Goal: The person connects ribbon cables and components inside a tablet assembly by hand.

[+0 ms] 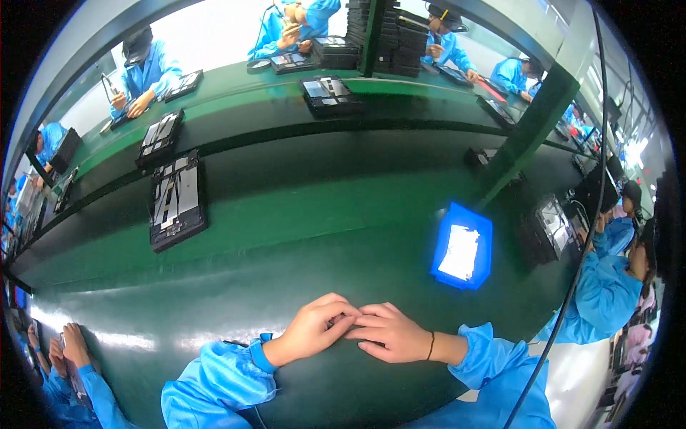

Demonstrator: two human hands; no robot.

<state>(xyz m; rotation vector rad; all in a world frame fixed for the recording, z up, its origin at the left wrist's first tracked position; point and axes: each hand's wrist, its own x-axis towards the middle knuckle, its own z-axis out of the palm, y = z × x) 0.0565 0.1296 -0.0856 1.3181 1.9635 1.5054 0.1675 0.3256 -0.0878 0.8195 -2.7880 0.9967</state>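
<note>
Over the bare green tabletop (314, 257), my two hands meet at the fingertips. My left hand (313, 332) is curled, its thumb and forefinger drawn together against the fingers of the other hand. Whatever it may hold is hidden between the fingers. My right hand (393, 334) lies palm down with fingers stretched and slightly apart, and nothing shows in it. A dark band (431, 346) circles that wrist. Beyond my right hand stands a blue plastic bin (484, 247) with white pieces (459, 252) in it.
At the far left, an opened black device in a tray (177, 200) lies on the bench; another tray (160, 137) sits behind it. A green post (532, 129) rises at right, near stacked devices (547, 227). A black cable (572, 293) hangs at right. Co-workers in blue surround the benches.
</note>
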